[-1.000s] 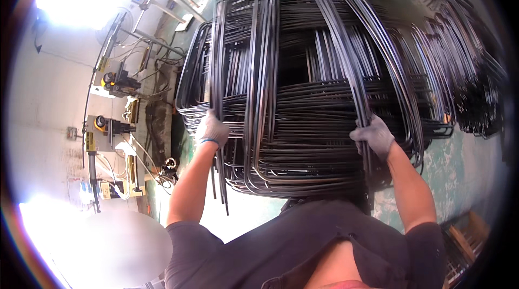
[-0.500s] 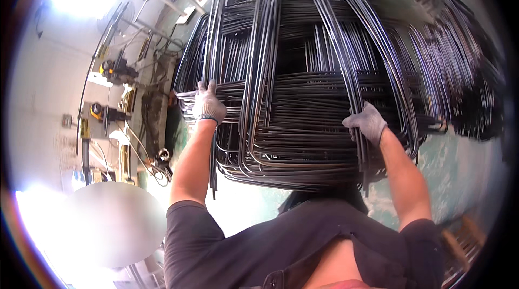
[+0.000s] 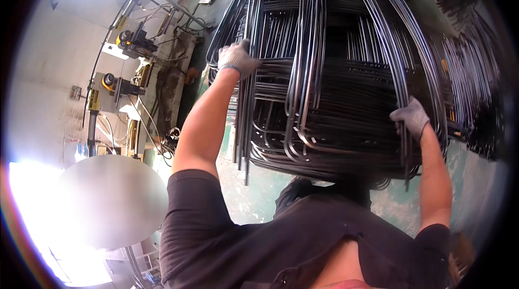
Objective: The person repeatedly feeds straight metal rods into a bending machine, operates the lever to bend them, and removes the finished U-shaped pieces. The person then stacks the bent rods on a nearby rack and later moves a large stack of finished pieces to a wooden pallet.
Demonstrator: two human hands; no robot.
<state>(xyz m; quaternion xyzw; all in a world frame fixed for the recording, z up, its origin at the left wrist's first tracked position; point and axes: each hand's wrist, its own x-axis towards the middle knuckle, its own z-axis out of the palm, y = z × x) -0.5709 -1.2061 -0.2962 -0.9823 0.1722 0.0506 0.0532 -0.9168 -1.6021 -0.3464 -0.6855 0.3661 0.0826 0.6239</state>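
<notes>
A large stack of bent black metal tubes (image 3: 346,127) lies before me, laid crosswise in layers. Long U-shaped tubes lie over the top, their straight legs pointing toward me. My left hand (image 3: 239,58), in a pale knitted glove, is closed around several tube legs (image 3: 247,143) at the stack's left side. At the right, my gloved right hand (image 3: 412,118) closes on another set of legs (image 3: 404,151), whose ends stick out below it. My palms and most fingertips are hidden.
More bent tubes (image 3: 467,70) are piled at the right. Along the left wall, a bench carries black and yellow machine units (image 3: 135,43) with loose cables and hoses. A blurred round shape (image 3: 113,202) covers the lower left. Green floor (image 3: 238,197) shows beside the stack.
My left hand has shifted farther from me along the left tube legs, and more leg ends show below it. My right hand keeps its grip. The whole view has swung, moving the stack rightward.
</notes>
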